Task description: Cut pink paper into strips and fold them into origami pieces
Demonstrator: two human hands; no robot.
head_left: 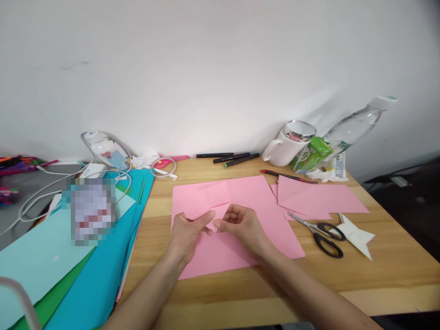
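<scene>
A small folded piece of pink paper is pinched between both hands, over a large pink sheet that lies on the wooden table. My left hand closes on its left side, thumb on top. On the right side, my right hand grips the paper's edge between thumb and fingers. The fold's underside and some fingertips are hidden. To the right of the sheet lie scissors with black handles, their blades pointing toward the pink paper.
Pink offcuts and a white folded paper star lie right. Markers, a white mug, a green carton and a tilted bottle line the wall. Coloured sheets, cables and a blurred device occupy the left.
</scene>
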